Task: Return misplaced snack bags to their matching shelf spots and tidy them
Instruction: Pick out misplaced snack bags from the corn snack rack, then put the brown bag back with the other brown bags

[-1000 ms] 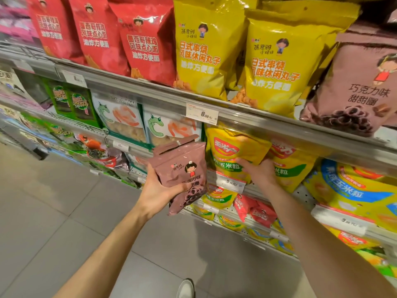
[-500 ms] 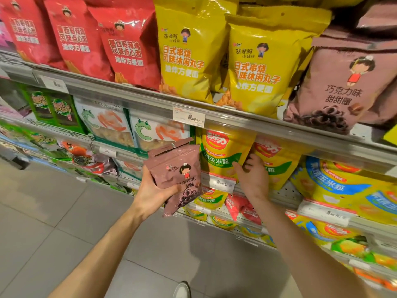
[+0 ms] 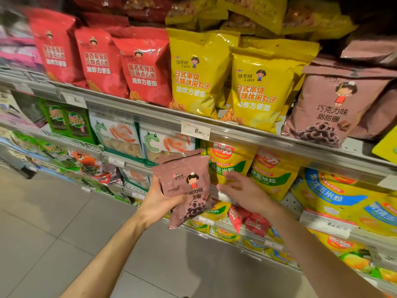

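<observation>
My left hand (image 3: 158, 203) grips a small brown chocolate-ring snack bag (image 3: 185, 186) from below, held in front of the middle shelf. My right hand (image 3: 242, 189) hovers just right of that bag, fingers spread, holding nothing, in front of the yellow corn-snack bags (image 3: 272, 171). Matching large brown chocolate-ring bags (image 3: 330, 108) stand at the right end of the upper shelf (image 3: 150, 114), beside yellow bags (image 3: 197, 72) and red bags (image 3: 144, 69).
Green-and-white shrimp-snack bags (image 3: 120, 136) and green seaweed packs (image 3: 66, 121) fill the middle shelf to the left. Small red packets (image 3: 247, 220) lie on the lower shelf among yellow ones. Grey tiled floor (image 3: 53, 222) stretches left and below.
My right hand has come off the yellow corn-snack bag on the shelf and moved left towards the brown bag. The view has tilted upward, showing more of the upper shelf.
</observation>
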Tool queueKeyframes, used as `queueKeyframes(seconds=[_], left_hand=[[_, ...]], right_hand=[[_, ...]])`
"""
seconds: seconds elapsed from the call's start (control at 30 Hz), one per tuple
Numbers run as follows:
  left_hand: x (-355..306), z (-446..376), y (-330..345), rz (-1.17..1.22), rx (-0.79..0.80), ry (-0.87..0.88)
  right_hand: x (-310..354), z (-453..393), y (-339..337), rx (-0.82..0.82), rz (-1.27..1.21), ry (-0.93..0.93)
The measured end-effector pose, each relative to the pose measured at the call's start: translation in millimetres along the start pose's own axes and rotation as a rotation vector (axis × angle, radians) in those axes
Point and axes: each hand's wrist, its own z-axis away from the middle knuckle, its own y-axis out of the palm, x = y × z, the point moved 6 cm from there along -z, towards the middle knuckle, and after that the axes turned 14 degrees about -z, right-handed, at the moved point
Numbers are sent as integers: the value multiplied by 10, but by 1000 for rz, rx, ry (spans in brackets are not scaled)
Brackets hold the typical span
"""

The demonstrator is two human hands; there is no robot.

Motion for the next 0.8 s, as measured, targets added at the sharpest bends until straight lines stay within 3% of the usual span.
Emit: queueKeyframes(seconds=[0.07, 0.17, 0.3, 0.57, 0.8], left_hand=[[-100, 52, -6, -1, 45, 19], [-348, 191, -20, 2, 106, 50], [-722, 370, -81, 50, 145, 80], [-1606, 654, -364, 91, 40, 279], [-2336, 943, -431, 171, 41, 419]], right_hand=[[187, 210, 61, 123, -94, 17], [412, 435, 103, 196, -34, -28], [632, 568, -22, 163, -153, -99], [1349, 936, -400, 126, -339, -266], [1924, 1502, -903, 43, -268, -316]])
